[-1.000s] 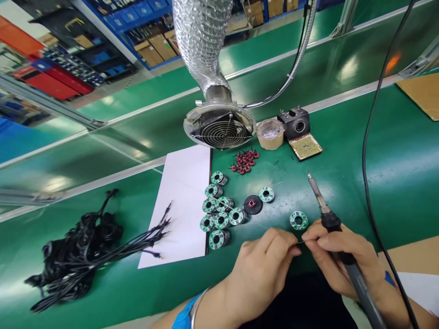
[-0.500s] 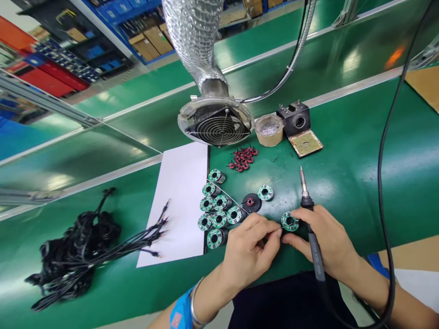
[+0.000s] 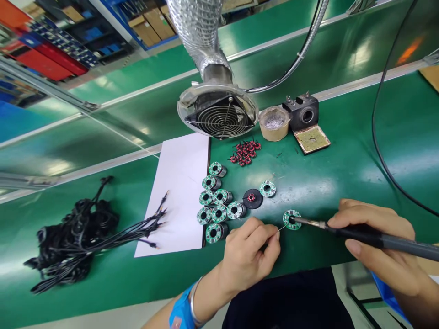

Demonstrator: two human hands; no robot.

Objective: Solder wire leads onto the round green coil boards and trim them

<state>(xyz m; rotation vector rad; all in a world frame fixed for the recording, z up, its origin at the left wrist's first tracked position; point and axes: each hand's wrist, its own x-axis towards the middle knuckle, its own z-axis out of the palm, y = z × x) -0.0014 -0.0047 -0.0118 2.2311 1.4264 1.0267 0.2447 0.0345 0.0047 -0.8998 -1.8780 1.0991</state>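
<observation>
We are finding the left hand [image 3: 248, 253] pinching a thin wire [image 3: 283, 227] between thumb and forefinger, its end reaching the ring-shaped board [image 3: 292, 227]. The board is lying between the hands on the green bench [image 3: 343, 183]. The right hand [image 3: 393, 268] is gripping a soldering iron [image 3: 373, 238], its tip overlapping the board; contact we are not confirming.

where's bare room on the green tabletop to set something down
Bare green tabletop lies between the square yellow sponge and curving black cable, and between the white rectangular sheet and the near edge. Crowded: right of the sheet, with round green circuit boards on silvery cylinders, and where the right hand holds a grey soldering iron.
</observation>
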